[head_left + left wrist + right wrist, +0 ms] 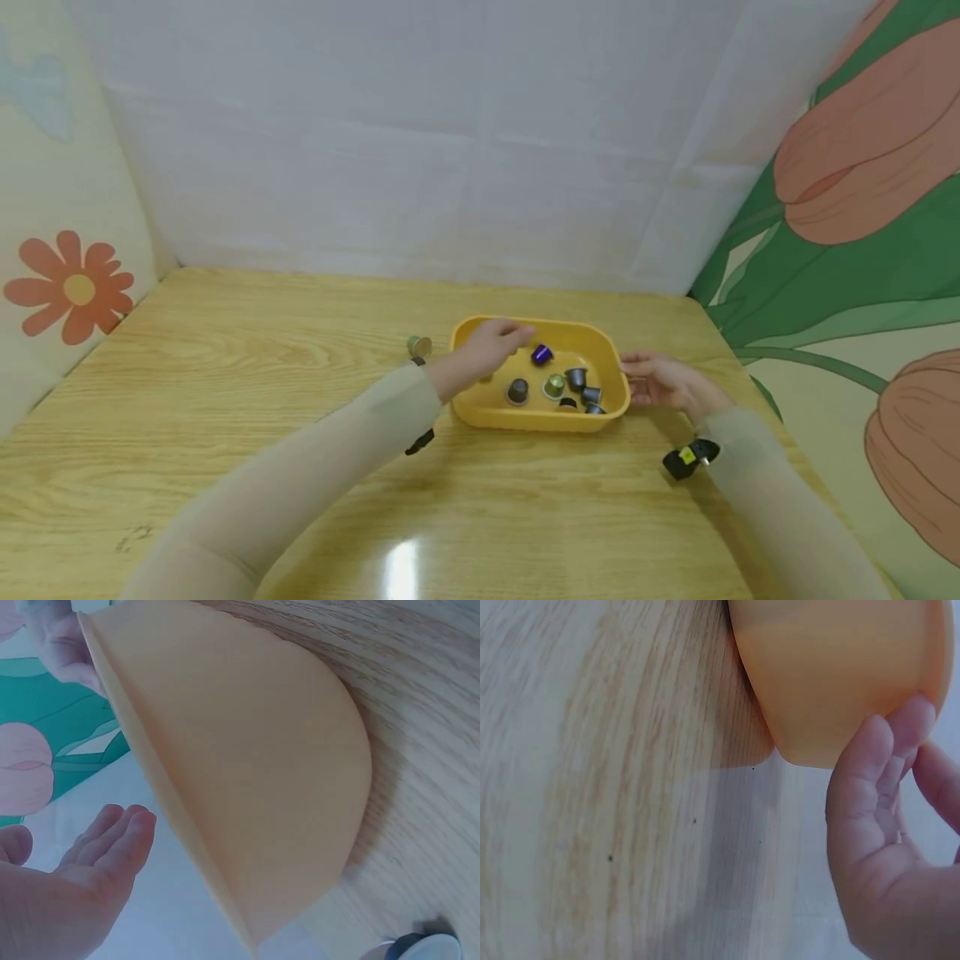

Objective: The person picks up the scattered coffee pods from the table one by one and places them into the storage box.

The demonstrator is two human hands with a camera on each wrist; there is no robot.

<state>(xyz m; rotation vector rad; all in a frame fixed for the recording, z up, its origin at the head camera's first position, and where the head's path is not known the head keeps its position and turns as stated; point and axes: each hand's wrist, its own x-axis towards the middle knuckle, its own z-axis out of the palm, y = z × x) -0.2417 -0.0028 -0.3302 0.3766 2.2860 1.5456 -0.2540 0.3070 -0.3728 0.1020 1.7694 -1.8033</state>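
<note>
A yellow plastic basket (540,421) stands on the table with several coffee capsules inside. Among them are a purple capsule (542,355), a green capsule (554,386), a dark brown capsule (517,391) and a grey capsule (576,379). Over the basket's left part reaches my left hand (491,343), fingers extended; the left wrist view shows nothing between thumb and fingers. My right hand (663,383) touches the basket's right end. In the right wrist view its fingertips (915,716) rest against the outer wall, with the thumb beside them.
One gold-green capsule (419,347) lies on the wooden table (285,350), left of the basket. A white sheet (375,150) hangs behind the table. Flower-printed panels (847,292) stand at both sides.
</note>
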